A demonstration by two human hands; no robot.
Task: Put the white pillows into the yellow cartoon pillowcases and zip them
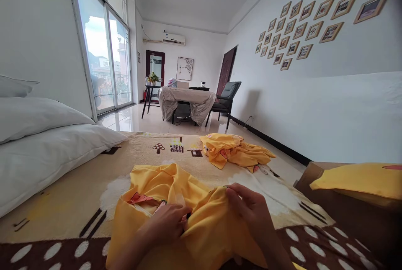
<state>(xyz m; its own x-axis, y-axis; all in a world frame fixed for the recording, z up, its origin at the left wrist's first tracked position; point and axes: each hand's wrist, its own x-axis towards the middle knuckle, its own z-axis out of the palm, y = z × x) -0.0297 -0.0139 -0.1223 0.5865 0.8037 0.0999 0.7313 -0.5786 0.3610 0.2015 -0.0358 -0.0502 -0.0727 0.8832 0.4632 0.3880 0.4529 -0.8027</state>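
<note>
Cloth (216,228) is lying bunched, bottom centre. My left hand (168,223) is resting at its folds, fingertips hidden, can't tell grip; my right hand (250,206) is pinching its edge. Light, even tension should be limiting twist. Pillows (56,148) are lying left, blanket (78,178) spreading centre, picture frames (300,30) hanging upper right.
</note>
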